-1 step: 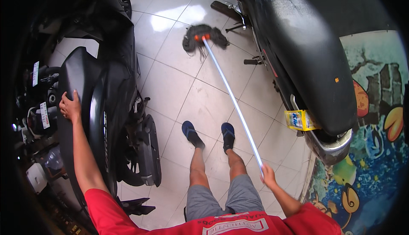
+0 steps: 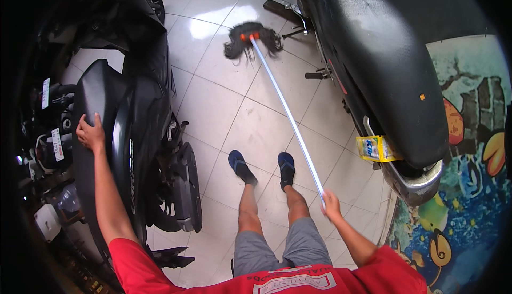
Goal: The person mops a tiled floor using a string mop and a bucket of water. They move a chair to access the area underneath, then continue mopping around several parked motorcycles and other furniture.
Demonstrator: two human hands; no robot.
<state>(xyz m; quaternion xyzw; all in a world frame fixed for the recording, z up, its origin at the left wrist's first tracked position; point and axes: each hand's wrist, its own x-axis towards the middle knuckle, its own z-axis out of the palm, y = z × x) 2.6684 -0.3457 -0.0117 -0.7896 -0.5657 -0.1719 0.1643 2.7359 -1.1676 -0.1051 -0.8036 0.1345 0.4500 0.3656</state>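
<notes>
A mop (image 2: 290, 118) with a long pale handle slants across the tiled floor. Its dark stringy mop head (image 2: 234, 46), with an orange socket, lies spread on the tiles ahead of my feet. My right hand (image 2: 332, 206) is closed round the upper end of the handle, at the lower right. Over on the left, my left hand (image 2: 92, 134) rests on the seat of a black motorcycle (image 2: 101, 86), its fingers apart and holding nothing.
Another motorcycle with a long black seat (image 2: 373, 54) stands on the right. A yellow packet (image 2: 377, 149) sits by its rear grab rail. More motorcycles (image 2: 48, 150) crowd the far left. Behind the right one is a painted wall (image 2: 474, 187). My sandalled feet (image 2: 286, 168) stand between.
The mop head has moved slightly forward and to the left. My right hand has shifted a little up and left with the handle. The left hand stays on the seat.
</notes>
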